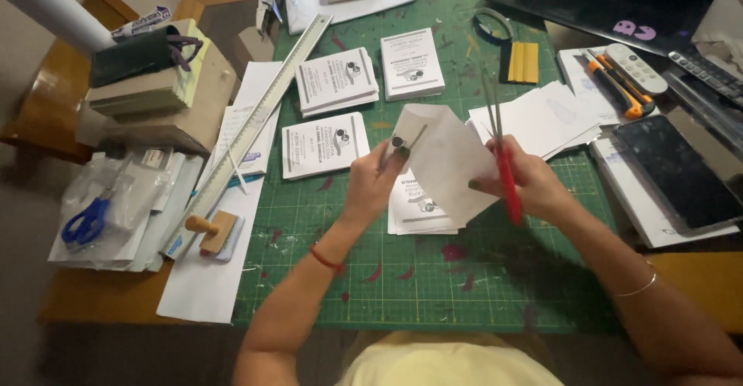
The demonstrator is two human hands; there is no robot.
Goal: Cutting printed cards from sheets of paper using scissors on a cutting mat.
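Note:
My left hand [377, 181] pinches the left edge of a white sheet of paper [445, 158], held up over the green cutting mat [402, 278]. My right hand [532, 181] grips red-handled scissors [501, 150], whose blades point up and away along the sheet's right side. Under the sheet lies a small stack of printed white cards [418, 212]. Three more card stacks rest farther back on the mat: one [323, 145] to the left of my left hand, one [337, 80] behind it, and one [412, 63] near the middle.
A long metal ruler [259, 119] lies diagonally at the mat's left edge, with a wooden stamp [210, 229] near its lower end. Blue scissors [87, 221] sit in a plastic bag at left. Loose white sheets [542, 119], an orange utility knife [619, 88], a remote [636, 67] and a dark tablet [681, 171] lie at right.

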